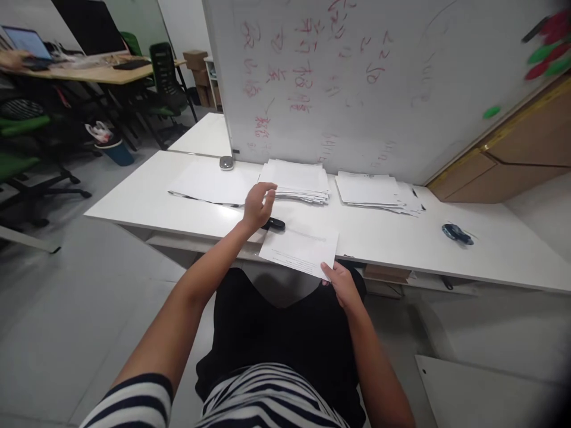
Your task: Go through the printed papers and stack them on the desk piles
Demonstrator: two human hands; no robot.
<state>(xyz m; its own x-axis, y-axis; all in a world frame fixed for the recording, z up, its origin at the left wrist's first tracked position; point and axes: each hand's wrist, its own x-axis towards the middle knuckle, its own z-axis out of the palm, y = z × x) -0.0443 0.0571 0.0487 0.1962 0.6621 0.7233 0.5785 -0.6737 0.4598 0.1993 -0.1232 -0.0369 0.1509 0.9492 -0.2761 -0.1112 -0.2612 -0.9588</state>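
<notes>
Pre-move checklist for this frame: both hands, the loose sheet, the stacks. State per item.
1. Grip: the right hand pinches the sheet at its near corner: ok.
2. Support: the sheet lies flat on the table, with only its near corner past the edge: ok.
3. The left hand is free, with curled fingers and nothing held: ok.
4. Whether the left hand touches the middle stack: cannot tell.
5. The black object is clear of the sheet: cannot tell, the hand partly hides it.
6. Stacks squared: not ok. The middle stack's lower sheets are fanned out, and the right stack is splayed.
</notes>
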